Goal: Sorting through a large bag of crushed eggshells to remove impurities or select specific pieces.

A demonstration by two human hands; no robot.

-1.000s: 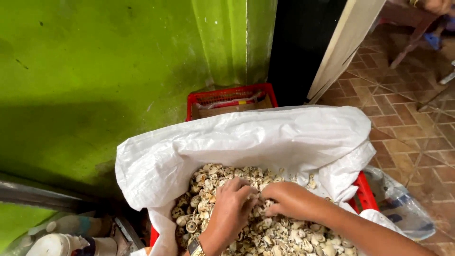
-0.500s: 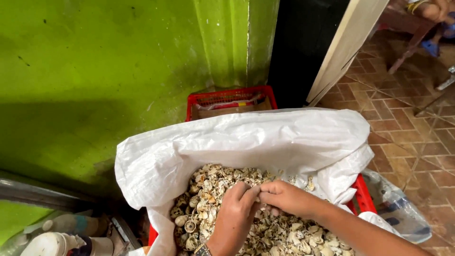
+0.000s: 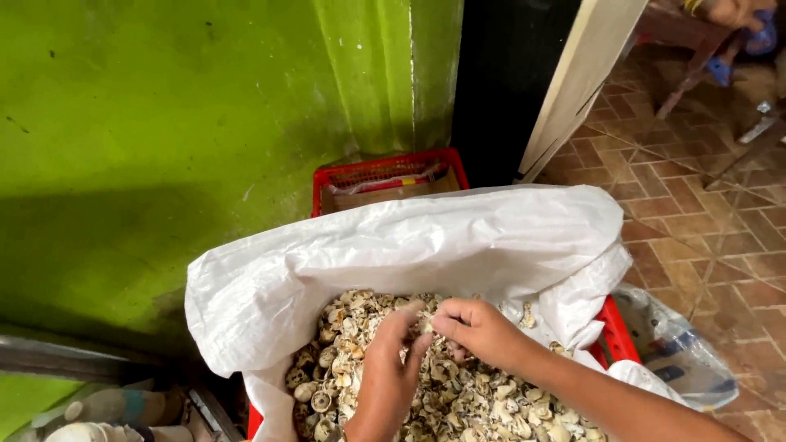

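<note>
Pinched together over one small pale shell fragment (image 3: 423, 325): left hand (image 3: 389, 368) and right hand (image 3: 479, 327), fingertips meeting on it above the heap. Both closed on that piece, by the look of it, though the exact contact partly hidden by the fingers.

Largest around them, bright green painted wall (image 3: 164, 139) filling the left and top. Brown patterned tile floor (image 3: 704, 221) on the right, with wooden chair legs (image 3: 696, 65) far off. Dark doorway gap (image 3: 499, 74) beside a pale leaning board (image 3: 581, 74).

Below, big white woven plastic sack (image 3: 393, 245), mouth rolled open, seated in a red plastic crate (image 3: 614, 331); second red plastic crate (image 3: 385, 176) behind it against the wall. Clear plastic bag (image 3: 679, 352) lying just right of the crate.

Inside the sack, loose heap of cream and brown empty shells (image 3: 344, 360): likely light, stiff, brittle, prone to shifting and crumbling under pressure. Best taken singly by the rim with fingertips.

Soft sack edges, giving way easily; open room above the heap and toward the tiled floor, little toward the wall.
</note>
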